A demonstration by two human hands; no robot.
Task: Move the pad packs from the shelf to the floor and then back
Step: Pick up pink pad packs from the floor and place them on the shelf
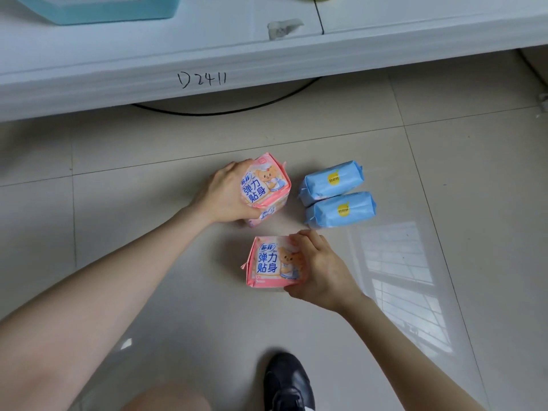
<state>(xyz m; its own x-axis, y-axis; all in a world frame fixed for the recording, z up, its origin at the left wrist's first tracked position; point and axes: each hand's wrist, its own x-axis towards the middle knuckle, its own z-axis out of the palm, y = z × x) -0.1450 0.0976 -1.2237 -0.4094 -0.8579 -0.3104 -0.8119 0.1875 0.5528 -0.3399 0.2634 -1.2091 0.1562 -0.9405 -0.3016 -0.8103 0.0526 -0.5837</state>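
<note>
Nearest the camera, at the bottom edge, a black shoe (287, 381) stands on the pale floor tiles (444, 161), with bare tile open to its left and right. Just beyond it the right hand (318, 269) grasps a pink pad pack (271, 264) from its right side, fingers over the top edge and thumb under the near edge; whether the pack rests on the tile or is lifted off it cannot be told. Farther on and slightly left, the left hand (226, 195) clasps an upper pink pack (264, 182) that sits on another pink pack (261, 216) — only a strip of the lower one shows beneath it. Both near and upper pink packs are squarish, with blue lettering and a cartoon bear on the face. Right of these, apart from the hands, two blue packs (338, 194) lie side by side on the floor, touching along their long sides, each with a yellow round mark. Beyond the packs the tile is bare up to a black cable (225, 112) curving under the white shelf (148, 66), whose front edge spans the frame and bears handwritten characters. On the shelf, far left, sits a light blue bin (98, 10).
</note>
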